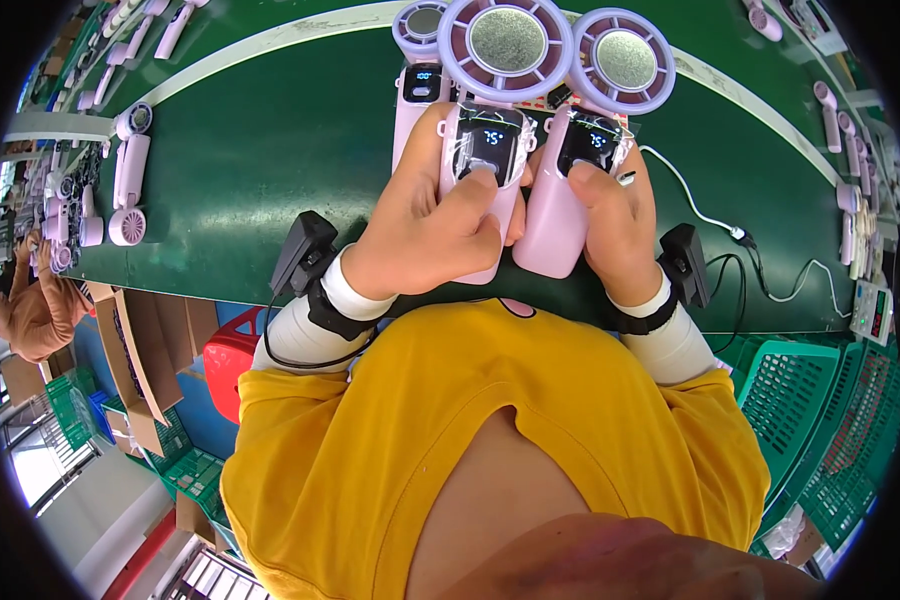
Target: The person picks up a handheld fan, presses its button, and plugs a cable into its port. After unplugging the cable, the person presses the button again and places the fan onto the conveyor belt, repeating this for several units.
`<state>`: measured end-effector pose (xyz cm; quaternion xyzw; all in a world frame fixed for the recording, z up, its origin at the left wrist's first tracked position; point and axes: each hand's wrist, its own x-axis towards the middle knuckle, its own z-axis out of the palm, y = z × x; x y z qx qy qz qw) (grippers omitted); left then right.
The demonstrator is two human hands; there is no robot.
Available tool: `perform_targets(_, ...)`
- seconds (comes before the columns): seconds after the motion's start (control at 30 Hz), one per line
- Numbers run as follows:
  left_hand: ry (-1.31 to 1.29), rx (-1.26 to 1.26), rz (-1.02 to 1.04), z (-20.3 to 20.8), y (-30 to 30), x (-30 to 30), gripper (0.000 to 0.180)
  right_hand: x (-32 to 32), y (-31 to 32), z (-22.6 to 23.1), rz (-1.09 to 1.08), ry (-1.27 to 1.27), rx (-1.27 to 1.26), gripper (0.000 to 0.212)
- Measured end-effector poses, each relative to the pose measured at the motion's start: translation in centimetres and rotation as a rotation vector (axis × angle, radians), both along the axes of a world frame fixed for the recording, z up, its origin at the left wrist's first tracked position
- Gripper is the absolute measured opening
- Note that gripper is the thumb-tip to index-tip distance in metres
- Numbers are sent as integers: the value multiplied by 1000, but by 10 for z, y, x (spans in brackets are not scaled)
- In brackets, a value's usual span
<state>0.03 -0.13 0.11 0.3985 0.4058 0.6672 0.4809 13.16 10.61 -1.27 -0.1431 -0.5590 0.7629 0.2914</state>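
My left hand (410, 230) is wrapped round a pink handheld fan (507, 45), its thumb resting on the button below a small lit display. Beside it, my right hand (618, 220) grips a second pink handheld fan (548, 235), with the thumb likewise at the button and the display lit. Both fans have lavender rings round silvery round centres, and clear film over their displays. Behind the left one stands or lies a third fan (422, 85), also lit and partly hidden; I cannot tell what supports it.
A white cable (705, 215) runs over the green table (260, 190) at right. More fans (130, 180) lie at left and along the far right edge. Green baskets (790, 400) stand at lower right, a red stool (232, 365) and cardboard boxes (140, 350) at left. Another person (45, 310) works far left.
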Motion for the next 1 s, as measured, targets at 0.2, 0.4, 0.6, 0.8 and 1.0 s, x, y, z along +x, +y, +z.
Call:
perform_targets(0.2,-42,12,1,0,0,1,53,-1,0,-1,-33,-37,-15,38)
perform_targets(0.4,4,24,-1,-1,0,-1,54,0,1,0,-32,-57,11,38)
perform_targets(0.6,-89,-18,4,-1,0,1,57,0,0,0,-51,-49,41,38)
perform_targets(0.8,-103,-27,10,-1,1,1,55,0,0,3,-52,-65,30,37)
perform_targets(1.0,-159,-32,41,-1,1,1,49,6,6,0,33,-113,41,39)
